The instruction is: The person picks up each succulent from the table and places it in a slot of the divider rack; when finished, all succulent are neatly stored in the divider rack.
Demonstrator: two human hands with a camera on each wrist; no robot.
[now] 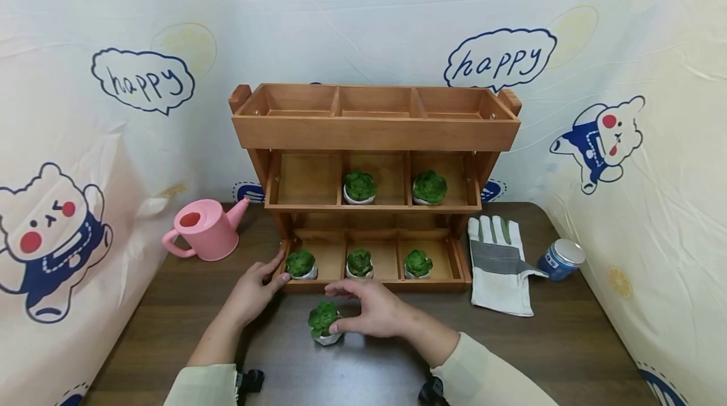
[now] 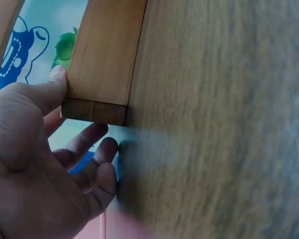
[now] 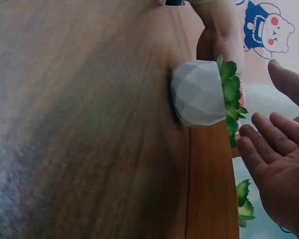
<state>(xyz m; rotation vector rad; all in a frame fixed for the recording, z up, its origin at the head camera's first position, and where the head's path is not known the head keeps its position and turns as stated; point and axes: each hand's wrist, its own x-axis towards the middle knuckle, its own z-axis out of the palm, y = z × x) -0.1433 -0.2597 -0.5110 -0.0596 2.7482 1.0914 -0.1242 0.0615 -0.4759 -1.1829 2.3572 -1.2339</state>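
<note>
A small potted succulent in a white faceted pot stands upright on the table in front of a wooden tiered shelf. My right hand is just right of this plant, thumb and fingers spread apart and nothing held. In the right wrist view its fingers are loosely bent beside the leaves. My left hand grips the lower left front corner of the shelf, thumb against the wood and the other fingers around the outer side. Three succulents sit in the bottom tier, one per compartment.
Two more succulents occupy the middle and right compartments of the middle tier. A pink watering can stands left of the shelf. To its right lie work gloves and a blue jar with a pale lid. Printed cloth hangs behind.
</note>
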